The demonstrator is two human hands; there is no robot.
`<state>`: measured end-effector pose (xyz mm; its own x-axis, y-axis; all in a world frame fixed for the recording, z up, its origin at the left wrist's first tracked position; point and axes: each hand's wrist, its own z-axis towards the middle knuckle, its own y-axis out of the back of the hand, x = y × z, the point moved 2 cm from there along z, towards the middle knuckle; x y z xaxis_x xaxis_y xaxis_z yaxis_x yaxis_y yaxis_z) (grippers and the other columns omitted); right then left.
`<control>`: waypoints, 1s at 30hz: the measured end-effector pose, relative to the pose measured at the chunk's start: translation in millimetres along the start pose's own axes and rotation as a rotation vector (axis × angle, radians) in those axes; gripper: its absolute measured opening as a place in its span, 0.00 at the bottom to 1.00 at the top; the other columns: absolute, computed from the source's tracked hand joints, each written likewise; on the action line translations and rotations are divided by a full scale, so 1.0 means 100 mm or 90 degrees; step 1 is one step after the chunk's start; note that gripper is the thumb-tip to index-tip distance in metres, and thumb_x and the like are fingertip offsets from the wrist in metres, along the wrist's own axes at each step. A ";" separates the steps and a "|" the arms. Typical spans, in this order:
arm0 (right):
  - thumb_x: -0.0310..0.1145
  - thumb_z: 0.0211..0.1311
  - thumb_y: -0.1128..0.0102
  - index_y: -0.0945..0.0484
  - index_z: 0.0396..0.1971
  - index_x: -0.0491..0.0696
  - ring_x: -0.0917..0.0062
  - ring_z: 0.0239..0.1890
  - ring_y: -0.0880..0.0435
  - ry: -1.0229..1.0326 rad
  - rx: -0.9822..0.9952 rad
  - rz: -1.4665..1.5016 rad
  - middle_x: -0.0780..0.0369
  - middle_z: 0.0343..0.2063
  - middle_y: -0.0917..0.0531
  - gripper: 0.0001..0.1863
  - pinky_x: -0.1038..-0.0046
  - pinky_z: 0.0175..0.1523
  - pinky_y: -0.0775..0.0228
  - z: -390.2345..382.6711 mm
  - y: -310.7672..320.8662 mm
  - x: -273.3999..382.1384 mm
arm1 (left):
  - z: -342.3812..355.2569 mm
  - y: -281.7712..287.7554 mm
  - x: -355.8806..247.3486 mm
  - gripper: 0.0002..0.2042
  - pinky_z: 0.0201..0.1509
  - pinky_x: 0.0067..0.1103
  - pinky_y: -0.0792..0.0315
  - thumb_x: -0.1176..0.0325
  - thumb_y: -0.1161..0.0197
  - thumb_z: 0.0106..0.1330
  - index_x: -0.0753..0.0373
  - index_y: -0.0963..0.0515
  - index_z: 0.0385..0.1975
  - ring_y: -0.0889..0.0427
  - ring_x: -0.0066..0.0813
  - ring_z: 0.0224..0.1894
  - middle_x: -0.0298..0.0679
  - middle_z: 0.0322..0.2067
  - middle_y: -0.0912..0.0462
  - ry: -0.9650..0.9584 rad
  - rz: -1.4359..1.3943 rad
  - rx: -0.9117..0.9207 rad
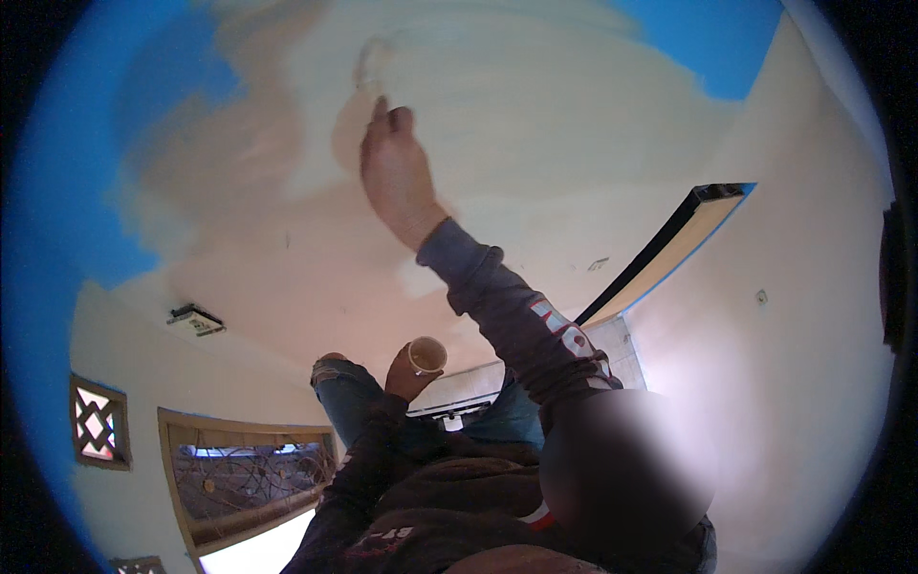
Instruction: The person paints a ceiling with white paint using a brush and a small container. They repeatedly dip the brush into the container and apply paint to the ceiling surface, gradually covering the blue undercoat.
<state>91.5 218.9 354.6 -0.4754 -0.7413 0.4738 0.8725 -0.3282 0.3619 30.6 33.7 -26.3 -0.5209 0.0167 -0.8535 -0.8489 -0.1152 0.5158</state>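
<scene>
My right hand (392, 163) reaches up to the painted surface (535, 115), where pale beige patches blend into blue paint (708, 48). Its fingers are closed on a blurred, pale brush-like tool (373, 67) whose tip lies against or very near the surface; I cannot tell which. Lower down, my left hand (402, 373) is wrapped round a small light cup (427, 355) with pale beige contents. Behind that cup are legs in torn blue jeans (349, 402).
A long dark-edged recess or beam (669, 249) runs along the right. On the left are a small fixture (196, 319), a lattice window (98, 421) and a larger framed window (244, 469). A small outlet-like fitting (761, 298) sits on the right wall.
</scene>
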 end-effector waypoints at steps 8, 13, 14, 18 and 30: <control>0.28 0.68 0.38 0.17 0.47 0.41 0.62 0.32 0.15 0.036 0.106 0.298 0.51 0.35 0.16 0.12 0.66 0.38 0.21 -0.23 0.14 0.11 | -0.02 -0.01 0.09 0.41 0.64 0.35 0.24 0.56 0.16 0.49 0.64 0.28 0.62 0.19 0.44 0.60 0.48 0.56 0.19 0.006 0.034 -0.039; 0.35 0.70 0.35 0.15 0.49 0.42 0.78 0.36 0.16 -0.153 0.316 0.262 0.59 0.34 0.12 0.14 0.73 0.39 0.22 -0.65 0.62 -0.45 | -0.03 0.04 -0.07 0.40 0.64 0.36 0.25 0.55 0.16 0.49 0.63 0.28 0.61 0.20 0.45 0.59 0.48 0.55 0.19 -0.022 -0.040 -0.045; 0.35 0.71 0.35 0.15 0.49 0.41 0.80 0.35 0.17 -0.199 0.355 0.271 0.62 0.33 0.12 0.15 0.74 0.39 0.23 -0.77 0.71 -0.56 | 0.00 -0.01 0.04 0.40 0.64 0.36 0.25 0.55 0.16 0.49 0.63 0.28 0.61 0.20 0.46 0.59 0.48 0.55 0.19 -0.026 -0.008 -0.046; 0.34 0.72 0.37 0.14 0.48 0.40 0.89 0.22 0.28 -0.380 0.364 0.336 0.63 0.31 0.12 0.14 0.83 0.25 0.37 -1.52 0.91 -1.08 | 0.02 -0.11 0.20 0.42 0.64 0.37 0.26 0.54 0.17 0.49 0.63 0.30 0.63 0.22 0.48 0.60 0.48 0.57 0.21 -0.030 0.008 -0.051; 0.37 0.77 0.41 0.15 0.44 0.41 0.91 0.21 0.27 -0.463 0.326 0.371 0.60 0.30 0.11 0.14 0.84 0.25 0.37 -2.65 0.73 -1.52 | -0.01 0.01 -0.01 0.41 0.66 0.36 0.28 0.55 0.18 0.50 0.62 0.30 0.64 0.23 0.46 0.62 0.47 0.59 0.22 -0.002 -0.006 -0.039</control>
<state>257.5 152.1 96.5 -0.1008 -0.1203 0.9876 0.9164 0.3752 0.1392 30.3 32.9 -25.2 -0.5135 0.0212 -0.8578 -0.8467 -0.1750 0.5025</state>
